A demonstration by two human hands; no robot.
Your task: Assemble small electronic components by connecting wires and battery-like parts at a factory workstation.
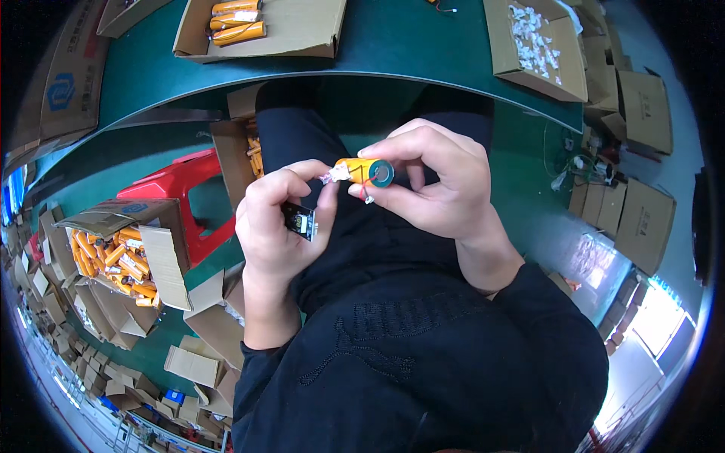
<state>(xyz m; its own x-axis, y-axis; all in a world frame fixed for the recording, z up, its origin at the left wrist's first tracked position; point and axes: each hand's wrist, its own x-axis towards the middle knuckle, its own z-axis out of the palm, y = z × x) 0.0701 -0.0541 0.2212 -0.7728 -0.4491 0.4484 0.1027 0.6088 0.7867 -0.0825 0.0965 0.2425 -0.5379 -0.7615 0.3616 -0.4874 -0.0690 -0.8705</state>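
The right hand pinches an orange cylindrical battery cell between thumb and fingers near the middle of the view, its teal-ringed end cap turned toward the camera and thin red wire showing just beneath it. The left hand, at about nine o'clock from the cell, is closed too: its fingertips meet the cell's far end, where a bit of white material sticks out, and a small dark circuit board is tucked between thumb and palm just below. Both hands are held over the person's lap, above dark trousers and a black sweater that fill the lower half of the view and hide the floor beneath. At ten o'clock from the hands, a narrow cardboard box beside the knee holds more orange cells, only partly seen behind the leg. Farther out at nine o'clock stands a red plastic stool, and just beyond it at eight o'clock an open carton is heaped with loose orange cells. Flattened and empty cartons lie scattered on the green floor toward seven o'clock. At twelve o'clock the green table curves across the top; on it, at eleven o'clock, a shallow box carries a few long orange cells, and at one o'clock another box holds small white pieces. More brown cartons are stacked at two to three o'clock.
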